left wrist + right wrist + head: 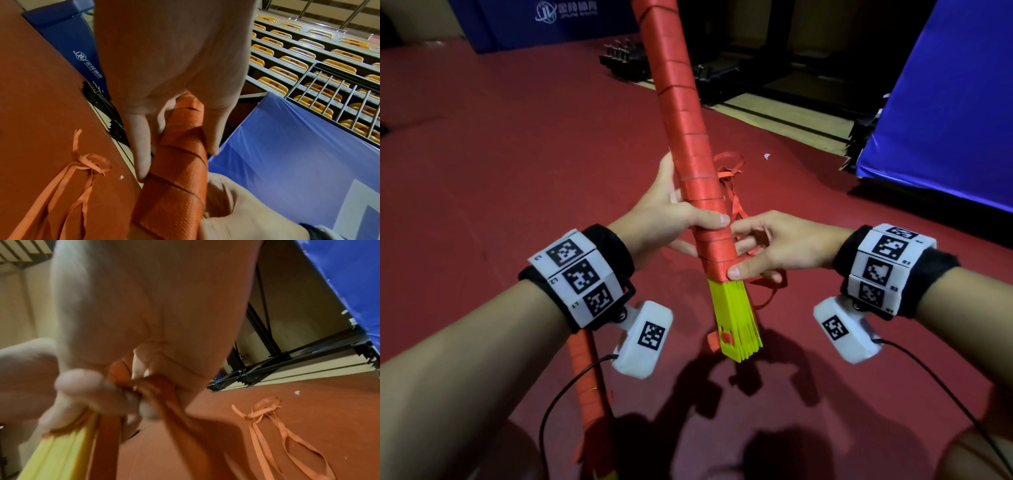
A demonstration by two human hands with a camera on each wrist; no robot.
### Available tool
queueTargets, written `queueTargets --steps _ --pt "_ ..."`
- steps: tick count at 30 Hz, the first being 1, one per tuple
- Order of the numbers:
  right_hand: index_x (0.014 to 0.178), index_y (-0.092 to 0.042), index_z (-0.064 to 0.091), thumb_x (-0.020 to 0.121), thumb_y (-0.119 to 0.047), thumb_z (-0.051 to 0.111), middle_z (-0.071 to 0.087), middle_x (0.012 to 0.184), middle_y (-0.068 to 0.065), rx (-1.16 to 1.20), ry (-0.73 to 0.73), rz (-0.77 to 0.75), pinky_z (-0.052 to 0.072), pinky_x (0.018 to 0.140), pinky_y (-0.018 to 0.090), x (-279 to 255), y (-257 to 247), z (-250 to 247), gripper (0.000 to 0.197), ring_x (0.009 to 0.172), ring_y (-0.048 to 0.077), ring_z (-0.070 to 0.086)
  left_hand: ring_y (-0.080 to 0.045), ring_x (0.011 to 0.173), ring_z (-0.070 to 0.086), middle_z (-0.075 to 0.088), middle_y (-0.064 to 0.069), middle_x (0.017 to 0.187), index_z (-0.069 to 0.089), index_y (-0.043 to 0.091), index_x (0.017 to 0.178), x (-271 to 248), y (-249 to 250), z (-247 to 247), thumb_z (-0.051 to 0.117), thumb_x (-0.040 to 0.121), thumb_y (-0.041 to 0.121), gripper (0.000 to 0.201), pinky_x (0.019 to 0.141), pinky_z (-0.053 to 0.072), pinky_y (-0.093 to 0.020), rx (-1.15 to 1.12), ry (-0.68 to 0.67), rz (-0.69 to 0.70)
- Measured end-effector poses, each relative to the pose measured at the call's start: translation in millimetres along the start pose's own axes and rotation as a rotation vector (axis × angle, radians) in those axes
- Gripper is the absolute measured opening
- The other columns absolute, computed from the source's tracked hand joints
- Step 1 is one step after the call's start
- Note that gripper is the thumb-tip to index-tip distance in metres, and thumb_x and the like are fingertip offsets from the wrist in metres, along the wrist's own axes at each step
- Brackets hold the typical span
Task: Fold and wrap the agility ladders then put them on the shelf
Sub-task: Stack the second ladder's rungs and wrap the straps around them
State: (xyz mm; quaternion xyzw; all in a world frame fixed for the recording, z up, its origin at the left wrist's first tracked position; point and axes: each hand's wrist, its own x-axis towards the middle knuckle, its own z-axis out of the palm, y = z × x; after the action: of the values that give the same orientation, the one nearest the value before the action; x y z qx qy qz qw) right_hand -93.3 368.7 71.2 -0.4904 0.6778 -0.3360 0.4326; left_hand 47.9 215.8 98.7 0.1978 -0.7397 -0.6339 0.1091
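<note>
In the head view I hold an agility ladder bundle point(688, 144) tilted upright, its yellow rungs point(736, 322) wound in red strap. My left hand point(681, 219) grips the wrapped part, thumb across the front. My right hand point(753, 253) pinches the strap at the lower edge of the wrap, just above the bare yellow ends. The left wrist view shows fingers curled round the red wrap point(180, 162). In the right wrist view, fingers pinch bunched red strap point(148, 386) beside the yellow rungs point(61, 443). A second wrapped ladder point(589, 387) lies on the floor under my left forearm.
Loose red strap point(729, 168) lies tangled on the red floor point(517, 154) behind the bundle. A blue mat point(945, 120) stands at the right, another blue pad point(524, 24) at the far left. Black metal frames point(715, 78) sit at the back.
</note>
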Motion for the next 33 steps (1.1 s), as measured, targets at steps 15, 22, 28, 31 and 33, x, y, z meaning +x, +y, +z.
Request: queueTargets --steps 15,22,28,31,33 --pt "0.112 -0.015 0.067 0.067 -0.02 0.094 0.073 0.101 0.016 0.011 0.29 -0.046 0.057 0.064 0.051 26 10 13 0.053 0.066 0.037 0.064 -0.013 0.072 0.065 0.061 -0.002 0.096 0.037 0.02 0.133 10 -11 -2 0.09 0.071 0.007 0.082 0.049 0.059 -0.038 0.099 0.315 0.126" --pt "0.112 0.005 0.059 0.083 -0.027 0.081 0.061 0.089 0.003 -0.011 -0.016 0.025 0.051 0.062 0.029 14 2 9 0.049 0.067 0.023 0.059 -0.03 0.101 0.076 0.078 0.003 0.113 0.051 0.025 0.115 5 0 -10 0.068 0.077 -0.009 0.054 0.082 0.06 -0.063 -0.073 0.136 -0.09" --pt "0.092 0.01 0.051 0.062 -0.042 0.095 0.056 0.077 0.014 -0.039 0.101 0.016 0.048 0.063 0.043 15 11 16 0.074 0.064 0.026 0.061 -0.013 0.086 0.071 0.066 0.014 0.095 0.039 0.037 0.137 9 -7 6 0.084 0.077 0.008 0.081 0.063 0.064 -0.046 -0.008 0.194 -0.073" --pt "0.088 -0.005 0.059 0.071 -0.03 0.093 0.073 0.075 0.016 -0.27 0.259 -0.042 0.052 0.059 0.035 15 12 24 0.045 0.055 0.018 0.065 -0.016 0.088 0.07 0.06 0.009 0.101 0.023 0.033 0.15 6 -18 15 0.097 0.065 0.026 0.112 0.062 0.064 -0.05 0.087 0.307 -0.004" --pt "0.088 -0.012 0.061 0.07 -0.036 0.092 0.074 0.074 0.006 -0.366 0.307 -0.07 0.053 0.058 0.03 16 11 29 0.044 0.056 0.014 0.067 -0.025 0.094 0.071 0.061 0.004 0.102 0.028 0.029 0.141 6 -22 14 0.097 0.058 0.031 0.108 0.061 0.063 -0.054 0.116 0.382 0.006"
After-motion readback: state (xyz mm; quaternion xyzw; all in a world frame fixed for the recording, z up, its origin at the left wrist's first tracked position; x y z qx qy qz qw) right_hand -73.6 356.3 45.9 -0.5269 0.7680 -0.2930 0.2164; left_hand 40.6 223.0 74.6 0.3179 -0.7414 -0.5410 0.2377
